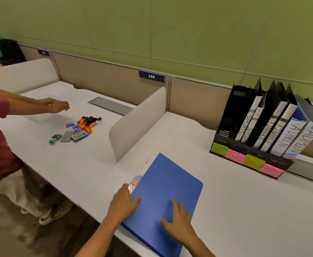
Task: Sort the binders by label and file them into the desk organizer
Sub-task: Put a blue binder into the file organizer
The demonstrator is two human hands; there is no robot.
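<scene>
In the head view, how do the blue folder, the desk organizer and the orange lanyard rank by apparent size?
1. Blue folder, though it lies nearest the camera, so the true order is unsure.
2. Desk organizer.
3. Orange lanyard, clearly smallest.

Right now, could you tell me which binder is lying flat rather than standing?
The blue binder under both hands; the other six stand upright in the black desk organizer.
</scene>
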